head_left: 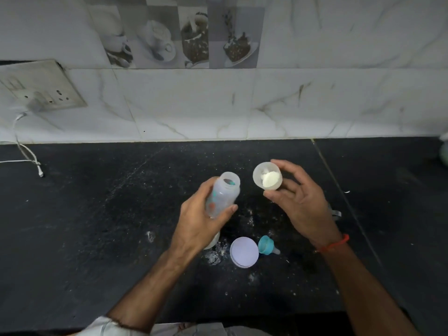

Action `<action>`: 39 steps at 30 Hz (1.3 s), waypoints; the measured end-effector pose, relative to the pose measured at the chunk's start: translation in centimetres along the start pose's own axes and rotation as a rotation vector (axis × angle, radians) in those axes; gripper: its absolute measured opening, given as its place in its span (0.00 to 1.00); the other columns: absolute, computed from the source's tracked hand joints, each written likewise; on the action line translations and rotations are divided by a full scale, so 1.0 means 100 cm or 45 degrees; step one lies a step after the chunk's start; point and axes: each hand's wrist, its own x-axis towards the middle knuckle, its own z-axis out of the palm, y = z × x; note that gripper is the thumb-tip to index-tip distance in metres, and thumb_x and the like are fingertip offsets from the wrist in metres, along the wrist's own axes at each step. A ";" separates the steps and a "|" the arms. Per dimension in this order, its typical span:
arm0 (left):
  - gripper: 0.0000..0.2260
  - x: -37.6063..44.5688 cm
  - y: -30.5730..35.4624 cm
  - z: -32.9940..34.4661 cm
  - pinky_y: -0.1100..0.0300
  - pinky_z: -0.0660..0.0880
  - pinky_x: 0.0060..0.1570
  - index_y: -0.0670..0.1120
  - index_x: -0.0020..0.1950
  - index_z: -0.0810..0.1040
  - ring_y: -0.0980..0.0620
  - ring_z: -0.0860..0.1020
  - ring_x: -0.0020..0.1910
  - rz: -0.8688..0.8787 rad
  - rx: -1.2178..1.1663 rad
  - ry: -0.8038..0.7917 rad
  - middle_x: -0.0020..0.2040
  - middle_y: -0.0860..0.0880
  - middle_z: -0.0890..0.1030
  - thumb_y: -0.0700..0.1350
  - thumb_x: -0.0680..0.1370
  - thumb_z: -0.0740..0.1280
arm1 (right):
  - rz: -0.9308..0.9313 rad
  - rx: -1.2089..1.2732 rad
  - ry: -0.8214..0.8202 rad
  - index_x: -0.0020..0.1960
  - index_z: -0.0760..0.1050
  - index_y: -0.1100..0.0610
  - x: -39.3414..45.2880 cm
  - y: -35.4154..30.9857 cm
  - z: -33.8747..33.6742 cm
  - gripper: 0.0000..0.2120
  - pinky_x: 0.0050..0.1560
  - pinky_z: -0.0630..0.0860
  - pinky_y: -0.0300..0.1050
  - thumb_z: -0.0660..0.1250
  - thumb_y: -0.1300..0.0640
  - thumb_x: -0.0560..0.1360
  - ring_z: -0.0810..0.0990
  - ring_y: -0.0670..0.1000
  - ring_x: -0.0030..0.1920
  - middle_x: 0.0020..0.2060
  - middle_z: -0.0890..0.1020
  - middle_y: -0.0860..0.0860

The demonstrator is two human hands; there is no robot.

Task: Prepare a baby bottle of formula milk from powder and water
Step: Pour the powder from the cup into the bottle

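Observation:
My left hand (pixel 198 221) grips a clear baby bottle (pixel 224 193) with coloured prints, tilted so its open mouth points up and to the right. My right hand (pixel 299 200) holds a small translucent cup (pixel 266 176) with white formula powder inside, just right of the bottle's mouth and apart from it. On the black counter (pixel 97 226) below lie a round white lid (pixel 243 252) and the teal bottle ring with its teat (pixel 266 246). A white container (pixel 214 241) is mostly hidden under my left wrist.
Spilled powder specks dot the counter around the lid. A white cable (pixel 29 156) trails from a wall socket (pixel 43 86) at the far left. A marble-tiled wall rises behind the counter. A greenish object (pixel 443 154) shows at the right edge.

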 end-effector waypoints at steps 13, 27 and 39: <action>0.31 0.008 0.043 0.055 0.77 0.72 0.58 0.58 0.74 0.73 0.68 0.77 0.60 0.087 -0.047 -0.226 0.62 0.67 0.78 0.51 0.73 0.80 | -0.478 -0.983 -0.205 0.72 0.74 0.56 0.011 -0.037 -0.059 0.27 0.73 0.67 0.38 0.72 0.70 0.76 0.72 0.45 0.71 0.70 0.74 0.51; 0.30 0.008 0.048 0.064 0.74 0.75 0.51 0.59 0.73 0.73 0.62 0.81 0.56 0.021 -0.141 -0.267 0.60 0.60 0.83 0.54 0.73 0.79 | -0.704 -1.377 -0.392 0.72 0.74 0.56 0.019 -0.048 -0.063 0.29 0.72 0.68 0.42 0.71 0.75 0.75 0.73 0.56 0.71 0.72 0.74 0.54; 0.31 0.008 0.048 0.065 0.69 0.79 0.54 0.59 0.74 0.72 0.59 0.82 0.58 0.028 -0.162 -0.281 0.61 0.59 0.83 0.55 0.73 0.79 | -0.802 -1.385 -0.452 0.69 0.77 0.58 0.020 -0.057 -0.064 0.27 0.71 0.71 0.48 0.68 0.78 0.74 0.72 0.58 0.70 0.71 0.74 0.56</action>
